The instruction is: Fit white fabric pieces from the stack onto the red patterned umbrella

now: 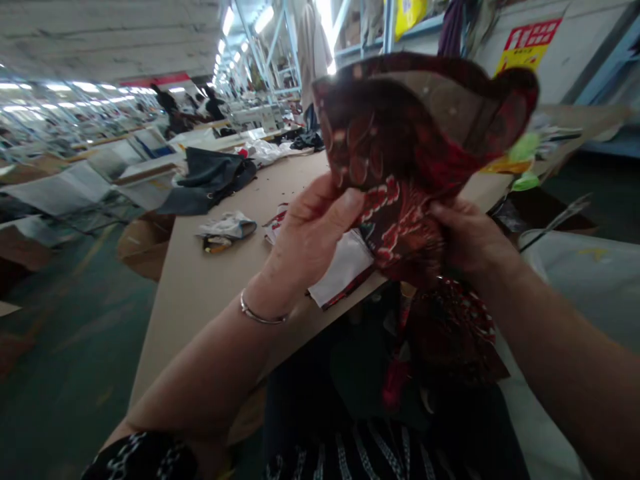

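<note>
A dark red and brown patterned piece of fabric (395, 160) is held up in front of me, above the table's near edge. My left hand (317, 230) pinches its left side between thumb and fingers. Lower on its right side, my right hand (467, 233) grips the cloth, its fingertips partly hidden in the folds. The upper edge flares and is blurred by motion. More dark patterned fabric (450, 327) hangs down over my lap. Beneath the raised cloth, a white piece with a patterned border (345, 267) lies at the table's edge.
On the tan table (200, 320) lie a small white cloth bundle (227, 227) and a dark grey garment (215, 177). A cardboard box (147, 243) stands left of the table. A pale plastic-covered surface (590, 287) is at my right. Several people and worktables are farther back.
</note>
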Available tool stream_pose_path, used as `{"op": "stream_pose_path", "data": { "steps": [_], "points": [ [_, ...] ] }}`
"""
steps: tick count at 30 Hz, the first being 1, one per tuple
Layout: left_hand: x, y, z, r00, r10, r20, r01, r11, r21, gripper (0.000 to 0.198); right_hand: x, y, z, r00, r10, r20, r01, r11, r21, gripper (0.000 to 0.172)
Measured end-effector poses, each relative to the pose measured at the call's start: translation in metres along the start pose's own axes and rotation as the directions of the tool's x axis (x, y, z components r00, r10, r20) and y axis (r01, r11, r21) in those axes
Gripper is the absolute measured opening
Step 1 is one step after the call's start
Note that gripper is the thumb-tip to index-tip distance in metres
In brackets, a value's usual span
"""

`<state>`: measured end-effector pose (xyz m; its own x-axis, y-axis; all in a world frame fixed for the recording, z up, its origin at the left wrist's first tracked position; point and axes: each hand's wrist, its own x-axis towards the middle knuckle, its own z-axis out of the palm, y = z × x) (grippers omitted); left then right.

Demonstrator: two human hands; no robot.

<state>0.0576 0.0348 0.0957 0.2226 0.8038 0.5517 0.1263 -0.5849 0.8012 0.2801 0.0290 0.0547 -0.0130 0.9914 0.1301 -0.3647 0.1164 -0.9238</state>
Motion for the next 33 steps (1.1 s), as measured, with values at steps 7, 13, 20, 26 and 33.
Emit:
{"op": "stream_pose_path", "data": {
  "steps": [7, 13, 20, 26, 33],
  "points": [
    [-0.096, -0.067, -0.044, 0.987, 0.094, 0.127, -0.144, 0.861, 0.487, 0.023, -0.09, 0.061, -0.086, 0.747, 0.181, -0.64, -0.449, 0.847, -0.284, 0.027],
    [-0.144, -0.097, -0.03, 0.986, 0.099, 0.135, -0.168, 0.6, 0.782, 0.021, -0.143, 0.169, -0.166, 0.778, -0.034, -0.628, -0.542, 0.468, -0.698, 0.051],
    [-0.128, -0.1, -0.024, 0.979, 0.13, 0.154, -0.2, 0.537, 0.82, 0.014, -0.126, 0.122, -0.079, 0.878, -0.413, -0.242, -0.04, 0.439, -0.897, 0.035],
    [-0.12, -0.092, -0.022, 0.986, 0.112, 0.123, -0.165, 0.564, 0.809, 0.013, -0.061, 0.099, 0.067, 0.754, -0.317, 0.575, 0.623, 0.069, -0.779, 0.032],
    [-0.116, -0.076, -0.037, 0.961, 0.275, 0.018, -0.184, 0.595, 0.783, 0.015, 0.017, 0.092, 0.084, 0.872, -0.196, 0.449, 0.42, -0.175, -0.891, 0.036]
  ]
}}
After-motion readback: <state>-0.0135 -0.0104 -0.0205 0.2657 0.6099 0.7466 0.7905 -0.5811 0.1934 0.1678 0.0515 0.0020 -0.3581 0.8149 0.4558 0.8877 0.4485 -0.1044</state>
